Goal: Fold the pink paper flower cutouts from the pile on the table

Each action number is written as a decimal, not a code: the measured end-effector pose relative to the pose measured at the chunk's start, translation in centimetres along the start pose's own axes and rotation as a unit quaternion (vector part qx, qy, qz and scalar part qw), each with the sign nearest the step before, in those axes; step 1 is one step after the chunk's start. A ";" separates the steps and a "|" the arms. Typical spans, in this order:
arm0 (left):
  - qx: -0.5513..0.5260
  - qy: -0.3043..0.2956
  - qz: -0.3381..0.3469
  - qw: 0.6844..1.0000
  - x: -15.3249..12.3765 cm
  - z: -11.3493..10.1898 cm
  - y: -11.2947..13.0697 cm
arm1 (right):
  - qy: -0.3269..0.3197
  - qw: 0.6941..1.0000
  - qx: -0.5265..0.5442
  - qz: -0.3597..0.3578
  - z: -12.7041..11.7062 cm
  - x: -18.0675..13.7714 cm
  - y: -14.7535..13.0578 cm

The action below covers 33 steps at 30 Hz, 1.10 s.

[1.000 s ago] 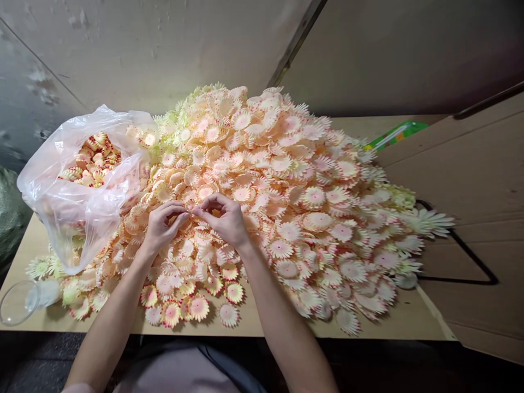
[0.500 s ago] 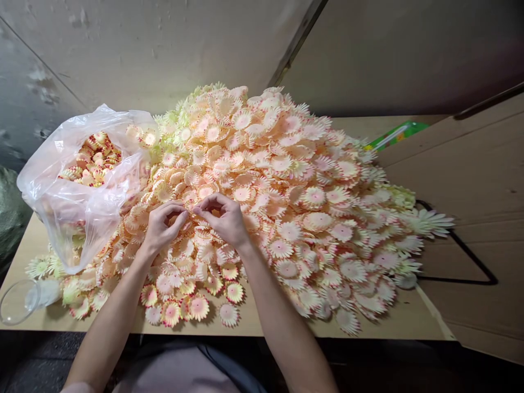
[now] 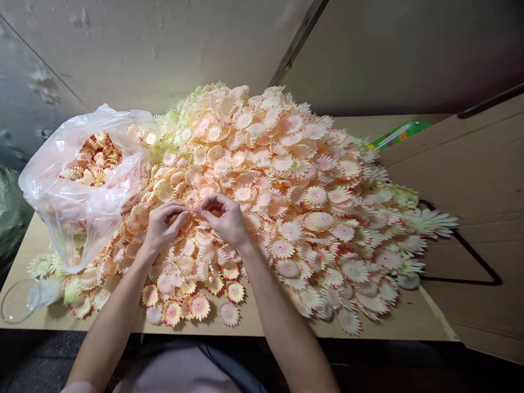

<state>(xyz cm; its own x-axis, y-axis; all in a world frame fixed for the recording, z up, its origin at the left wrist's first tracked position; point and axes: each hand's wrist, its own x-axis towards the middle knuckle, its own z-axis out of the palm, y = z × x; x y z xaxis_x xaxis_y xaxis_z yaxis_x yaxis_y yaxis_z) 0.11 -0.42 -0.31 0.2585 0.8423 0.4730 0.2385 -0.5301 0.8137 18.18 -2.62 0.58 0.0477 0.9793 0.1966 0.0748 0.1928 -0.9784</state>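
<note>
Well, left hand and right hand pinch nearly closed, any hold too small to tell, above flowers heaped on the table; probably light, soft, best taken by rims

Through my feed I have a pale wood-toned tabletop carrying a broad heap of pink-and-cream flower pieces, which spreads beneath and beyond my left hand and right hand and runs well out past the right one. Left of my left hand I see an open plastic bag filled with more pieces; nearer me, farther left, a clear cup lies on its side. Loose flower heads sit on my side of both hands, near the front edge.
</note>
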 end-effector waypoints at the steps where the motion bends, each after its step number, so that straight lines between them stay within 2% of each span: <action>1: -0.001 -0.003 -0.002 1.000 0.0 0.0 0.0 | -0.004 1.000 -0.003 -0.002 0.0 0.0 0.0; 15: 0.008 -0.036 0.014 0.999 0.2 -0.1 -0.2 | -0.002 1.000 0.024 -0.008 0.0 -0.1 0.4; 22: 0.012 -0.009 -0.001 1.000 0.1 0.1 0.0 | -0.011 1.000 0.025 -0.001 0.1 -0.1 0.2; 28: -0.003 -0.014 -0.023 1.000 0.0 0.1 0.0 | -0.024 1.000 0.009 -0.001 0.2 -0.2 0.3; 33: 0.001 -0.014 -0.010 1.000 0.0 0.1 -0.2 | -0.028 0.999 -0.021 -0.016 0.2 -0.4 0.2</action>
<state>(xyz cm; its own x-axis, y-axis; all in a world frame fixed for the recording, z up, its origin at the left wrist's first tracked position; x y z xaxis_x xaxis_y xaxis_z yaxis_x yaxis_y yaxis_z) 0.14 -0.34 -0.46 0.2792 0.8500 0.4467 0.2463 -0.5131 0.8223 17.94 -2.95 0.31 -0.0114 0.9746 0.2236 0.1167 0.2234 -0.9677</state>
